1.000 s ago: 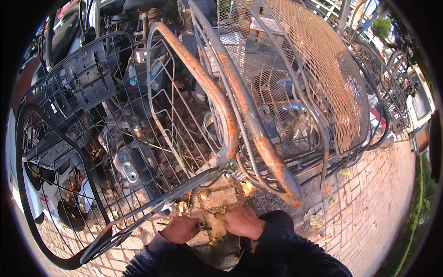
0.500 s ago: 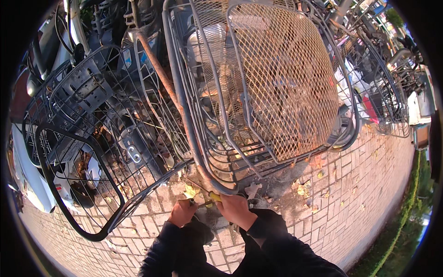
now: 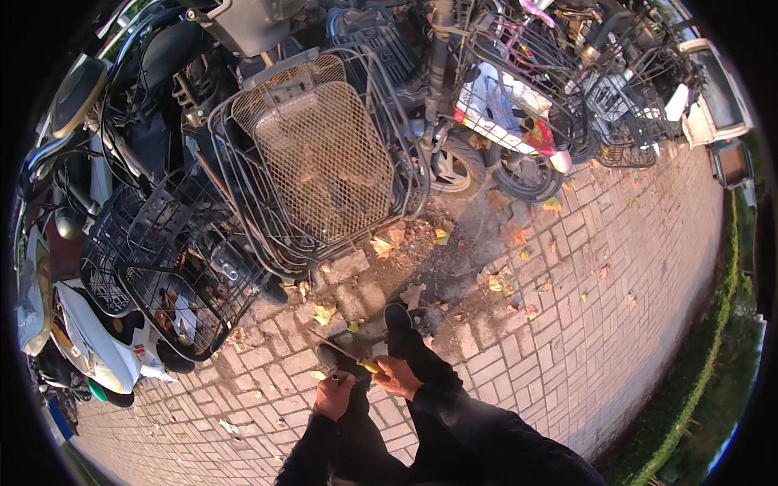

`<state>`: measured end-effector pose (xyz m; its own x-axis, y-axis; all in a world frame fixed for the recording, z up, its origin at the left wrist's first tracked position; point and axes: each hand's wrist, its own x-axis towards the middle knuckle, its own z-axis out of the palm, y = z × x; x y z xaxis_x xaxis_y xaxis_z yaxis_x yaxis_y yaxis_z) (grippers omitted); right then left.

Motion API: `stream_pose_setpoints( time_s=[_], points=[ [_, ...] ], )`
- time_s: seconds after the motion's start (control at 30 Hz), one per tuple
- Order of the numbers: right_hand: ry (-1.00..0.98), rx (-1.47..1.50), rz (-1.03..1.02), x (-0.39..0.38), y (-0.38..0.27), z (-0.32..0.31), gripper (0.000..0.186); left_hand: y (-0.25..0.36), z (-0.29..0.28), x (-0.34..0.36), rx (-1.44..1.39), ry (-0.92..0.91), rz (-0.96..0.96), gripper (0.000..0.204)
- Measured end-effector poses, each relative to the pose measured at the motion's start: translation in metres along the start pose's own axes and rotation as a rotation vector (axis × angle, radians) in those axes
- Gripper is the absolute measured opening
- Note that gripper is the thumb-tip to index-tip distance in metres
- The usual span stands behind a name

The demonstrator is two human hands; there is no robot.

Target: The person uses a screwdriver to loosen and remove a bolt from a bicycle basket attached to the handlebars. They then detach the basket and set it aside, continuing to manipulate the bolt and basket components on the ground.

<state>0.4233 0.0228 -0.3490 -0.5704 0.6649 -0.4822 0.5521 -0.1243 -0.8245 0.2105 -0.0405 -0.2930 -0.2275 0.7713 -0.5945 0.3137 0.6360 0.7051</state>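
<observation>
My right hand (image 3: 395,377) is closed around the yellow handle of a screwdriver (image 3: 371,366). Its long thin shaft points away to the upper left, above the paving. Just left of it my left hand (image 3: 333,397) is curled in a fist, and a small dark end pokes out at the top; what it belongs to is hidden. Both hands are held over my dark-trousered legs and shoes, apart from the baskets. Beyond them stands a rusty wire-mesh basket (image 3: 324,162) with a dark frame.
To the left lie black wire baskets (image 3: 174,312) beside a white scooter body panel (image 3: 93,340). A wheel (image 3: 458,166) and a basket with white and red packaging (image 3: 502,105) stand at the back right. Dry leaves (image 3: 498,282) are scattered over the brick paving (image 3: 559,348); a hedge strip (image 3: 689,405) edges it.
My view has drawn back and up from the mesh basket, which now looks smaller and farther off. Both hands have come away from the baskets, the screwdriver still in the right one.
</observation>
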Motion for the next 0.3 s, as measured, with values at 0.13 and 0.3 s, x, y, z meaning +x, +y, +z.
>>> stream_pose_setpoints(
  time_s=[0.13,0.3],
  points=[
    [0.059,-0.069,-0.151,-0.043,-0.023,-0.033,0.029,0.077,-0.006,-0.032,0.033,-0.11,0.046,0.023],
    [0.008,0.008,-0.176,-0.11,-0.066,-0.108,0.028,0.168,-0.003,-0.06,-0.201,-0.396,-0.084,0.022]
  ],
)
